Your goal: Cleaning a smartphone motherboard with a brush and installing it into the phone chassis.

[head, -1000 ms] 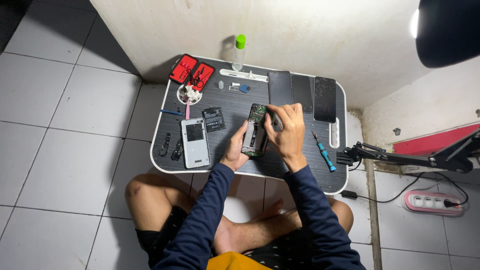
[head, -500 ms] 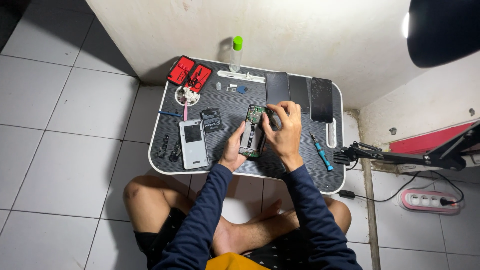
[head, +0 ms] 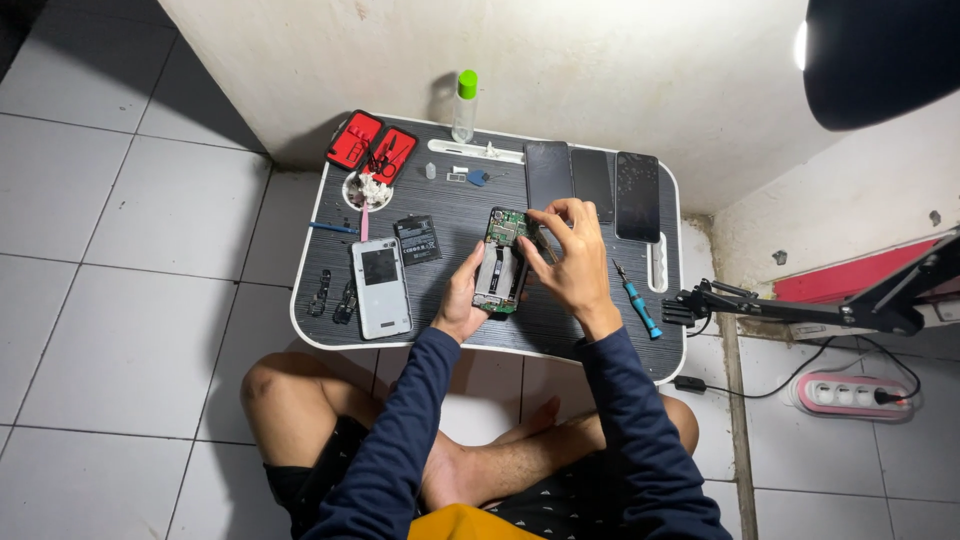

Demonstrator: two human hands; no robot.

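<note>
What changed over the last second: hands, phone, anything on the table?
Little. The right hand has lifted slightly, its fingers now pinching at the top right edge of the opened phone. The left hand keeps its grip on the phone's left side. The screwdriver, white back cover and red case lie unmoved.

A makeshift home phone-repair corner: a low dark slatted desk point(head: 560, 335) on a white tiled floor point(head: 120, 240), strewn with an opened smartphone point(head: 503, 262), a red tool case point(head: 370, 147) and a blue-handled screwdriver point(head: 637, 300).
</note>
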